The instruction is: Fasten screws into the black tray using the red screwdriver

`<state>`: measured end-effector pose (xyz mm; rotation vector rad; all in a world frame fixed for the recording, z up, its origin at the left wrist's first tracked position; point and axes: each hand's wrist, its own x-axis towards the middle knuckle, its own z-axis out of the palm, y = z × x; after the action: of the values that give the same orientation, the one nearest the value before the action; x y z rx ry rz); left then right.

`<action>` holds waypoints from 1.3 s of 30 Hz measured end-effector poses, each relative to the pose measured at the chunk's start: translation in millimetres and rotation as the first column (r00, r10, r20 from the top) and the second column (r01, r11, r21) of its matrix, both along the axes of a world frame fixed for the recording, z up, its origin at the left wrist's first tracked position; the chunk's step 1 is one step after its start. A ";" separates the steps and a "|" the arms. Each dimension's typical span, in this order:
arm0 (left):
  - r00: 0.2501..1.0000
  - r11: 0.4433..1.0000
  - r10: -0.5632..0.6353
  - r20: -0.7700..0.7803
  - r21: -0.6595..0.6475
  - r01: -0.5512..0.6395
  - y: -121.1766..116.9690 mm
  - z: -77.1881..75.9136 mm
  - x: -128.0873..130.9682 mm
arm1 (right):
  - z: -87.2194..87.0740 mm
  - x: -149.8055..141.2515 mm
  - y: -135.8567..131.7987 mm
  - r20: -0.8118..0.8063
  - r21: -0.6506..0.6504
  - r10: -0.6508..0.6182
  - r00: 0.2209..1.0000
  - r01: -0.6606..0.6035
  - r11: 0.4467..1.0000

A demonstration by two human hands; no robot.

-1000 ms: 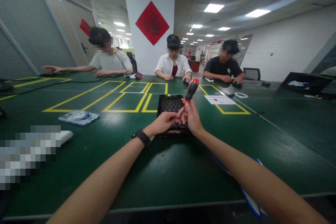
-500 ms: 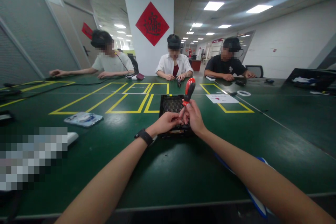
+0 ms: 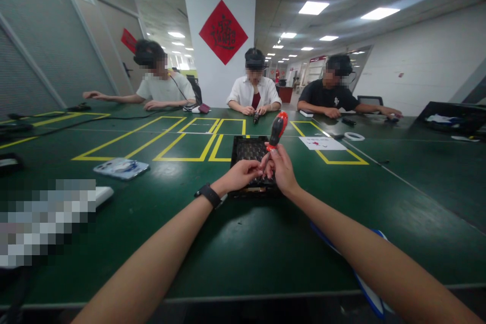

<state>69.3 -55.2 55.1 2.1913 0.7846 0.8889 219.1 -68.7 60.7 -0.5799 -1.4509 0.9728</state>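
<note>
My right hand (image 3: 283,169) grips a red and black screwdriver (image 3: 278,129) low down, near where the shaft leaves the handle. The handle points up and leans to the right, and the shaft runs down between my hands. Close to the shaft's lower end, my left hand (image 3: 243,174) has its fingers pinched together; whatever lies between them is too small to make out. A black open box (image 3: 239,149) with a dark, patterned inside sits under both hands, partly hidden by them. On my left wrist is a black watch (image 3: 208,194).
A phone in a patterned case (image 3: 121,168) lies to the left, with a blurred pale object (image 3: 49,223) nearer me. Yellow tape outlines (image 3: 178,158) mark the green table. White paper (image 3: 322,143) and a tape roll (image 3: 354,136) lie right. Three people sit opposite.
The screwdriver handle leans a little further right. My hands stay almost in place over the box. The person at the far right has stretched an arm outward, and the view has shifted slightly.
</note>
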 end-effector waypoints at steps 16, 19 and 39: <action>0.997 0.997 0.041 -0.068 0.067 -0.036 -4.4 5.0 0.6 | 0.0 -0.5 0.5 -0.010 -0.001 0.008 1.000 -0.008 1.000; 0.998 0.996 0.057 -0.036 0.072 -0.054 -2.6 2.2 1.4 | 0.5 -1.1 -0.8 -0.014 0.010 -0.006 1.000 0.006 1.000; 0.993 0.994 0.111 0.045 -0.007 -0.110 -3.9 -1.1 1.9 | 0.5 -0.8 -1.5 0.034 0.004 -0.027 0.999 0.027 1.000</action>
<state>71.2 -59.0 54.1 2.1330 0.8920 0.9870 218.3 -70.2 61.2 -0.6139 -1.4710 0.9429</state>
